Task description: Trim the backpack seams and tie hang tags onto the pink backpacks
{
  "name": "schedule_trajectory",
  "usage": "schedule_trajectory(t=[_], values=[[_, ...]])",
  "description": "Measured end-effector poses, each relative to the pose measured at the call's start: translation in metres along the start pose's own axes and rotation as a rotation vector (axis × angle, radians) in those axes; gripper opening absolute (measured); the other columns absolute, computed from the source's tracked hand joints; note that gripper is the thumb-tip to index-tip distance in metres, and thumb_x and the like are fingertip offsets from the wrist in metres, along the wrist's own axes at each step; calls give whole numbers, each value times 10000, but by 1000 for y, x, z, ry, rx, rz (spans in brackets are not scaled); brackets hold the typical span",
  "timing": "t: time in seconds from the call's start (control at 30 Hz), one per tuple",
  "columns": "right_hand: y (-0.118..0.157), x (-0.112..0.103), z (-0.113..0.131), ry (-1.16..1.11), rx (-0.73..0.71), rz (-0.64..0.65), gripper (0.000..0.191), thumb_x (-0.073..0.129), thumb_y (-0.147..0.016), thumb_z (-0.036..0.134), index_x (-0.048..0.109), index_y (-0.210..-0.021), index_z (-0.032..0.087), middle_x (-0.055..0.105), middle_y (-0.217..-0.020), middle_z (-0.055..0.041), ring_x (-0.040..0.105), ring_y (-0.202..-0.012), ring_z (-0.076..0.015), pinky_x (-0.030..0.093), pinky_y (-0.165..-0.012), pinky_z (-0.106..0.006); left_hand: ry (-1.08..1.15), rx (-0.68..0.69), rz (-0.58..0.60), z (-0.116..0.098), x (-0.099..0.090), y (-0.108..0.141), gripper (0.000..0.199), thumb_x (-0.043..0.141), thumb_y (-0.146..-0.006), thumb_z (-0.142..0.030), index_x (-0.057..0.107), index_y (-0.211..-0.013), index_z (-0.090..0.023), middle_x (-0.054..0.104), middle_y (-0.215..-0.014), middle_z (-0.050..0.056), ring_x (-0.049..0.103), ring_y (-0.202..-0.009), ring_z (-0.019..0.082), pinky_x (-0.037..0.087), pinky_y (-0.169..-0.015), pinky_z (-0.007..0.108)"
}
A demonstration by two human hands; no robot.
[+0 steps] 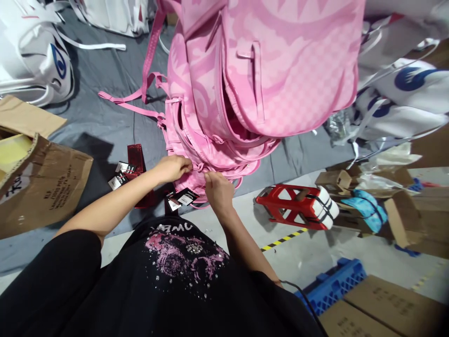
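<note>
A large pink patterned backpack (280,84) lies on the grey-covered table, with more pink bag parts beneath it toward my body. My left hand (177,167) is closed at the near edge of the pink bags, its fingertips pinched together. Close by on the right, my right hand (217,187) is also closed, thumb against the fingers, near a pink loop or zip pull. What either hand pinches is too small to make out. Black and white tags (185,196) lie just below, between my hands and my shirt.
More tags (121,175) and a dark red shiny strip (135,157) lie left of my hands. A cardboard box (45,187) stands at the left. White bags (31,56) flank the pink ones. On the floor are a red frame (294,206) and a blue pallet (333,285).
</note>
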State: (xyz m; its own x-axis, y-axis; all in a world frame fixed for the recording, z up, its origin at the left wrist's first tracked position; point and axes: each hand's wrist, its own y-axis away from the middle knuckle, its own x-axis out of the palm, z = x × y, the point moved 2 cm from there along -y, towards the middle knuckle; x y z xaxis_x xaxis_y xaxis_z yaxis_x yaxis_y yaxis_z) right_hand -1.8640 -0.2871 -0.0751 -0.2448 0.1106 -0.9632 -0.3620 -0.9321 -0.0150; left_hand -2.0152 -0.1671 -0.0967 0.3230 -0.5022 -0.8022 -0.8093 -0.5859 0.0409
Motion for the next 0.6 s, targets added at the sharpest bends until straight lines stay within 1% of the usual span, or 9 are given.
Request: schedule_trajectory(t=[0.07, 0.13, 0.17, 0.23, 0.3, 0.37, 0.43, 0.5, 0.6], values=[[3, -6, -6, -253, 98, 56, 250, 476, -930, 285, 663, -793, 193, 696, -924, -88, 629, -822, -200, 389, -685, -282, 1, 19, 65, 0, -7, -1, 165, 580, -875, -230, 711, -975, -218, 743, -921, 39, 662, -843, 199, 422, -695, 279], [5, -7, -13, -513, 212, 143, 201, 501, -880, 305, 643, -789, 195, 689, -855, -78, 620, -735, -192, 413, -654, -290, 49, 43, 91, 3, -16, 1, 166, 605, -879, -277, 687, -1009, -215, 732, -878, 27, 653, -797, 179, 424, -696, 270], [5, -6, -16, -605, 254, 192, 199, 503, -862, 332, 643, -825, 196, 685, -797, -65, 609, -663, -185, 423, -619, -293, 126, 61, 88, 6, -21, 3, 206, 609, -890, -324, 666, -1052, -210, 723, -873, 23, 646, -776, 165, 432, -697, 263], [4, -3, -21, -716, 298, 289, 269, 504, -834, 415, 635, -921, 197, 673, -698, -36, 573, -532, -172, 437, -550, -300, 384, 110, 82, 13, -26, 8, 326, 636, -878, -403, 613, -1124, -190, 706, -882, 24, 641, -753, 148, 455, -683, 250], [4, -1, -22, -819, 321, 394, 349, 540, -788, 501, 626, -941, 200, 674, -661, -27, 566, -486, -169, 466, -531, -316, 639, 172, 75, 20, -25, 14, 411, 714, -805, -388, 585, -1133, -175, 705, -929, 40, 661, -807, 158, 489, -696, 249], [4, -1, -23, -937, 330, 505, 384, 621, -722, 553, 637, -889, 208, 691, -689, -32, 593, -521, -169, 500, -566, -331, 734, 194, -16, 26, -17, 19, 389, 759, -737, -300, 608, -1073, -173, 713, -979, 48, 677, -886, 172, 516, -746, 257], [4, -2, -23, -1076, 350, 573, 386, 720, -669, 548, 675, -853, 211, 706, -761, -29, 611, -597, -155, 502, -601, -313, 717, 148, -208, 29, -6, 23, 260, 735, -742, -236, 646, -976, -165, 719, -936, 37, 673, -866, 162, 517, -770, 264], [3, -3, -25, -1167, 376, 580, 360, 807, -633, 494, 724, -841, 212, 685, -761, -1, 578, -627, -121, 458, -590, -267, 693, 86, -386, 29, 6, 26, 132, 681, -796, -220, 668, -909, -153, 719, -883, 32, 659, -811, 145, 508, -757, 262], [-2, -3, -25, -1183, 368, 623, 340, 871, -593, 441, 754, -799, 197, 589, -607, 39, 462, -532, -83, 344, -513, -239, 680, 83, -491, 23, 20, 28, 131, 627, -870, -237, 698, -936, -149, 741, -919, 48, 667, -819, 138, 512, -761, 258]])
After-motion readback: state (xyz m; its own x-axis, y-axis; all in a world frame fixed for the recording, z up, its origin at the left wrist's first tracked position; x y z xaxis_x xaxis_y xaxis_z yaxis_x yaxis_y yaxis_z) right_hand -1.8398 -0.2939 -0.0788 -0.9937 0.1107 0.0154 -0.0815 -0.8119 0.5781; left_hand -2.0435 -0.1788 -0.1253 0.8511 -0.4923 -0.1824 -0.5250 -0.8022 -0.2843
